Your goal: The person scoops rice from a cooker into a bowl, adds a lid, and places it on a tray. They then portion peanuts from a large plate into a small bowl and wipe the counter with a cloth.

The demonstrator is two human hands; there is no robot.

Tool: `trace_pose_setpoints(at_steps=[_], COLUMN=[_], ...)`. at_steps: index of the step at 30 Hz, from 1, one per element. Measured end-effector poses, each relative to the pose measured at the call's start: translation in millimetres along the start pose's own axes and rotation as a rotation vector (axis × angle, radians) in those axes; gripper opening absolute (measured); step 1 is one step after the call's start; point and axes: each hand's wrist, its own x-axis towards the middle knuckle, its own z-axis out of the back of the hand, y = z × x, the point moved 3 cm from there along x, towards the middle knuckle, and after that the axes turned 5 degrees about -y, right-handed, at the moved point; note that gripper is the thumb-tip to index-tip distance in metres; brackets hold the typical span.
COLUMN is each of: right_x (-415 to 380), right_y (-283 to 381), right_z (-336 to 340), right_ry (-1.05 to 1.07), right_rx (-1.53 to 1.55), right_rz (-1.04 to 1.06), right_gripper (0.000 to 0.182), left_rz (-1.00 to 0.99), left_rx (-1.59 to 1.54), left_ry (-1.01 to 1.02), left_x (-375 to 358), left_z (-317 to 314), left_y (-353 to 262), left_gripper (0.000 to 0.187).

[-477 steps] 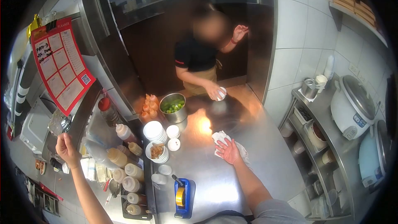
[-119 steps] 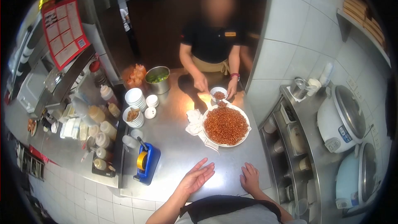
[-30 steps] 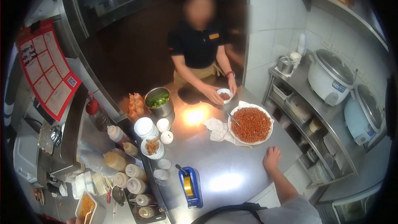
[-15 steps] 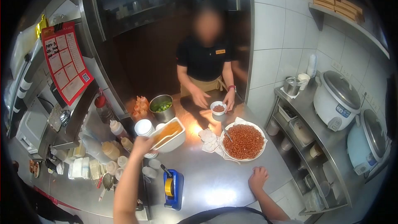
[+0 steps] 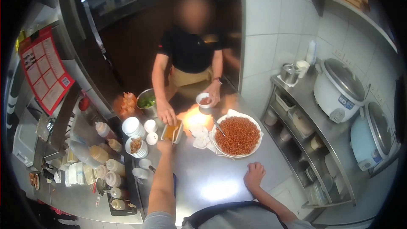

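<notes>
My left hand [image 5: 165,146] grips the near end of a white rectangular tub [image 5: 179,134] with an orange content. The tub is held over the counter, and a co-worker's hand [image 5: 167,115] reaches to its far edge. The co-worker's other hand [image 5: 214,95] holds a small white bowl [image 5: 202,105] with reddish-brown bits in it. To the right of the tub sits a big white bowl of peanuts [image 5: 237,135] with a spoon [image 5: 219,128]. My right hand [image 5: 254,174] rests with curled fingers on the counter near its right edge, holding nothing, just below the peanut bowl.
Stacked white cups [image 5: 133,126] and a metal pot of green pieces [image 5: 147,103] stand left of the tub. Squeeze bottles [image 5: 114,179] line the left side. Crumpled white paper [image 5: 201,137] lies beside the peanuts. Rice cookers [image 5: 339,89] and a shelf rack occupy the right.
My left hand has brought the tub right and lower, toward the co-worker, whose hand has moved to its far edge. The camera view has shifted. My right hand stays on the counter.
</notes>
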Motion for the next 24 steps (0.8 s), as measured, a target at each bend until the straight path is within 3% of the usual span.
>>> trace_pose_setpoints(at_steps=[2,3,7,9,10,12,13,14,16,18,19,21,22,24], right_x=[0,2,9,18,29,54,68,74,75,82,84,87,89,81], right_y=[0,1,-9,-31,-34,-38,-35,-35,-42,-40,-43,-38,-35,-29], right_z=[3,2,-2,-19,-20,-28,-30,-31,-53,-64,-62,-59,-56,-50], right_ry=[0.016,0.02,-0.015,0.123,0.118,0.355,0.505,0.64,0.741,0.754,0.723,0.81,0.807,0.653], right_rx=[-0.001,0.016,0.035,0.216,0.21,0.972,1.137,1.301,1.522,1.589,1.592,1.621,1.627,1.619], right_rz=[-0.017,-0.023,-0.053,-0.211,-0.216,-0.766,-0.861,-0.958,-0.879,-0.925,-0.93,-0.88,-0.87,-0.82], right_gripper=[0.022,0.022,0.021,0.024,0.024,0.032,0.038,0.045,0.051,0.056,0.056,0.062,0.062,0.068], left_rz=[0.23,0.229,0.347,-0.037,-0.037,0.099,0.099,0.026,-0.064,-0.59,-0.602,-1.026,-1.036,-1.103], left_rx=[-0.604,-0.708,-0.646,-0.529,-0.529,-0.486,-0.487,-0.399,-0.3,-0.129,-0.131,-0.019,-0.021,-0.014], left_ry=[0.076,0.166,0.12,0.014,0.024,0.391,0.409,0.555,0.765,0.712,0.736,0.664,0.659,0.841], left_x=[10,6,-29,-32,-52,-109,-121,-138,-175,-201,-208,-217,-215,-214], left_z=[-20,-24,-56,-92,-95,-87,-83,-86,-89,-72,-70,-59,-58,-48], left_y=[24,30,69,109,101,76,70,65,50,23,23,21,21,27], left_gripper=[0.02,0.022,0.034,0.031,0.031,0.03,0.03,0.036,0.042,0.042,0.042,0.044,0.044,0.044])
